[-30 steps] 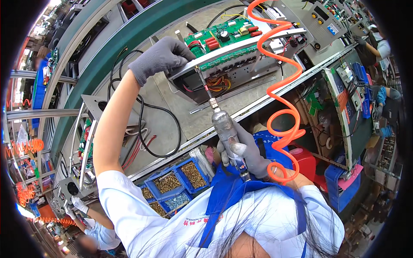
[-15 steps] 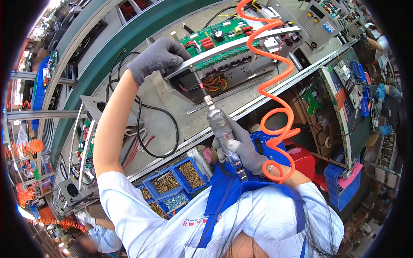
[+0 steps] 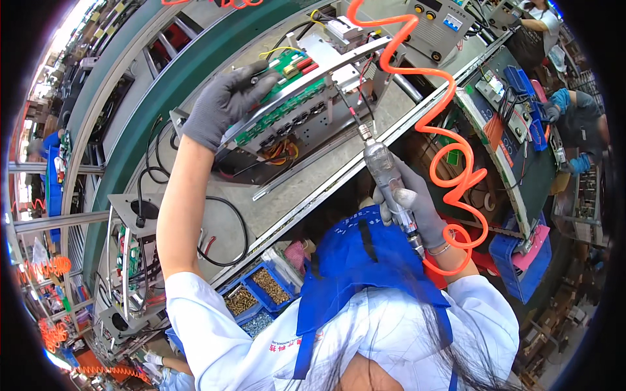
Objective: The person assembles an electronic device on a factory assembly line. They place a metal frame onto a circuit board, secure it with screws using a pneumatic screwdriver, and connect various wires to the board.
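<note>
My left hand [image 3: 225,107], in a grey glove, is over the left end of a green circuit board [image 3: 287,65]. Its fingers are half bent and apart, with a small dark part showing between them. The board sits on a metal chassis [image 3: 319,124] with a pale bar [image 3: 326,64] along its upper edge. In my gloved right hand [image 3: 417,199] is an air screwdriver [image 3: 383,166], its long bit pointing up and left to the chassis's right end. Whether the tip touches anything is unclear. An orange coiled hose [image 3: 450,98] runs to the tool's rear.
Blue bins [image 3: 261,306] of brass fasteners and small silvery parts stand at the bench's near edge. A black cable [image 3: 244,228] loops over the bench. Another chassis [image 3: 134,260] is at left, a grey power unit [image 3: 433,29] at the far right. Co-workers are at both sides.
The chassis and bench appear shifted left in the view. My left hand has gone from the bar onto the board, its fingers spreading. The screwdriver bit has moved from the chassis's left part to its right end.
</note>
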The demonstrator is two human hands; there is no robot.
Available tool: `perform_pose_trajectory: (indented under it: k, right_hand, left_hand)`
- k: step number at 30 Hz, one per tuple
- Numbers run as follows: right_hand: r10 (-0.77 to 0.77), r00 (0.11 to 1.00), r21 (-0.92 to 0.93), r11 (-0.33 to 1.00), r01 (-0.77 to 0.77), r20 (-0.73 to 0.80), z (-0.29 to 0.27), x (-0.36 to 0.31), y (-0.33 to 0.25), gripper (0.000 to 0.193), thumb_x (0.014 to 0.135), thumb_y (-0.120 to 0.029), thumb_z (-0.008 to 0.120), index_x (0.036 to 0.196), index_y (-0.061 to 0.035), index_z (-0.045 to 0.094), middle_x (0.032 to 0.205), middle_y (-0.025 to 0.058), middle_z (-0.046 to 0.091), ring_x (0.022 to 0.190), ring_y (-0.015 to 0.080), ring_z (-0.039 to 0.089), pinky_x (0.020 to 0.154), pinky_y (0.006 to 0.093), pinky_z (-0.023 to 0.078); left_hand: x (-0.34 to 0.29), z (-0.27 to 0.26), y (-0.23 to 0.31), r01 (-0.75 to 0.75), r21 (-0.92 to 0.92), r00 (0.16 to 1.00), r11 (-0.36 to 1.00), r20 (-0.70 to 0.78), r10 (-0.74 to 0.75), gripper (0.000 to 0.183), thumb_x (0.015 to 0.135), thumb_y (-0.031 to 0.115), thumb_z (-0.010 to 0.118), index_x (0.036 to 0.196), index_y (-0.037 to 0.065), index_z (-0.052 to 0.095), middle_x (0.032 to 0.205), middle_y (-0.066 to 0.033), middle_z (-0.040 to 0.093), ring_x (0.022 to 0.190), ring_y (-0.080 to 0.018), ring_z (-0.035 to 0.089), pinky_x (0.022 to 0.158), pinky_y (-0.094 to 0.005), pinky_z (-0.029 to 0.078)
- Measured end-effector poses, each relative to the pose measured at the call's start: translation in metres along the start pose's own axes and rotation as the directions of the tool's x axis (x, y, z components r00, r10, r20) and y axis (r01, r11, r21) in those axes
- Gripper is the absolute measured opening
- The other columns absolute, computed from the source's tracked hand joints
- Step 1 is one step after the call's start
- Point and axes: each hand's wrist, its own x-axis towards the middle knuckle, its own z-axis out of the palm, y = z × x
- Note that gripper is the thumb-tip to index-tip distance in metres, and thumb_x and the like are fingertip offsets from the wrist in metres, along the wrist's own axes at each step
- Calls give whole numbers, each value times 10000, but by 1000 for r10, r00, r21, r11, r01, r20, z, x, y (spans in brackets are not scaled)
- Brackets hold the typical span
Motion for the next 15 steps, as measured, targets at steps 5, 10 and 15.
perform_pose_trajectory:
  k: [5, 10, 15]
  right_hand:
    - [37, 999, -11, 999, -37, -25, -22, 10, -4, 849, 802, -313, 655, 1507, -53, 260, 864, 96, 595, 590, 130, 609, 526, 253, 500]
    - [65, 997, -62, 996, -67, -33, -21, 17, -12, 727, 866, -233, 597, 1497, -50, 287, 824, 85, 596, 581, 127, 602, 516, 247, 479]
    - [74, 997, -2, 997, -74, 16, -27, 25, -15, 738, 882, -223, 617, 1505, -47, 263, 849, 91, 595, 613, 132, 606, 548, 258, 487]
  left_hand:
    - [43, 31, -15, -87, 384, 995, 919, 72, 64, 427, 961, -46, 396, 1372, -152, 353, 1336, -294, 478, 1203, -334, 562, 1019, -336, 524]
    - [72, 37, -23, -255, 870, 965, 423, 204, 162, 381, 977, 44, 488, 1345, -56, 487, 1137, -163, 663, 1090, -216, 640, 895, -321, 556]
    - [86, 34, -36, -317, 948, 936, 13, 311, 165, 229, 908, 132, 646, 1081, -5, 710, 988, -40, 700, 896, -109, 606, 833, -266, 475]
